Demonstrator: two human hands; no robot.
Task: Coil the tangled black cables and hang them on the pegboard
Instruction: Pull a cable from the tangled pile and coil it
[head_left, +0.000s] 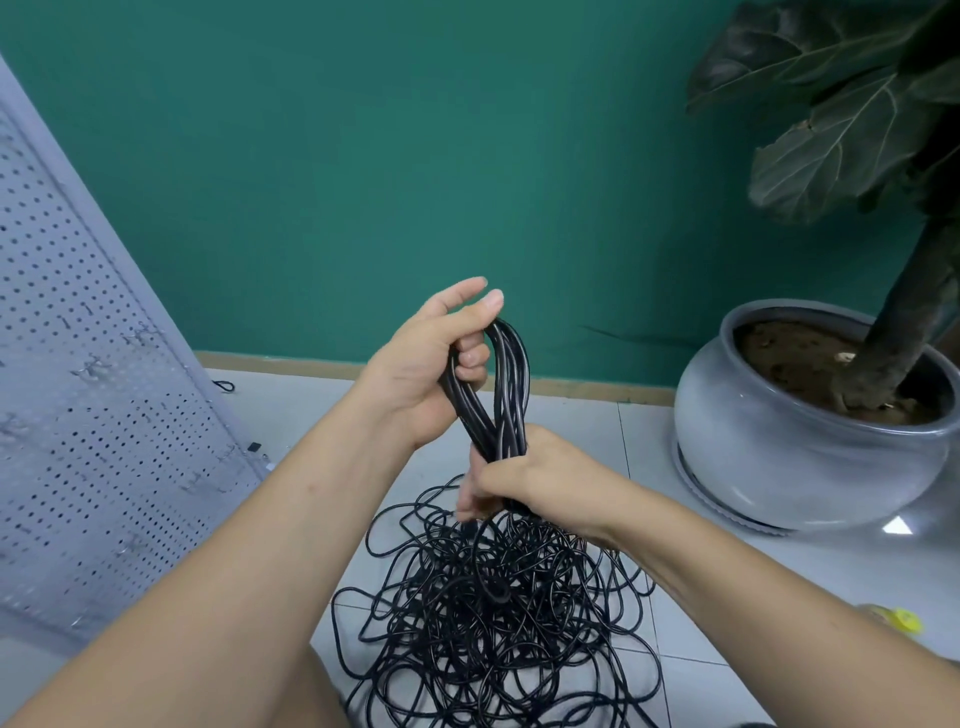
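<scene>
The left grip (431, 364) is curled around the top of a coil (511, 374) of black cable, and the right grip (524, 480) clamps its lower end. Directly below, tangled cables (493, 623) lie on the floor (291, 400), with the pegboard (78, 364) at the left.

We hold the cable loops (506, 384) at the centre of the frame; our left hand (421, 364) grips their upper part, and our right hand (524, 478), just below and to the right, grips their lower end; beneath both hands the tangled cables (498, 623) lie on the floor (649, 441) at lower centre; the pegboard (78, 364) fills the left edge; the pot (769, 457) stands on the floor at right, the plant (841, 130) in it rising into the upper right corner; the wall (363, 182) runs behind everything.
</scene>
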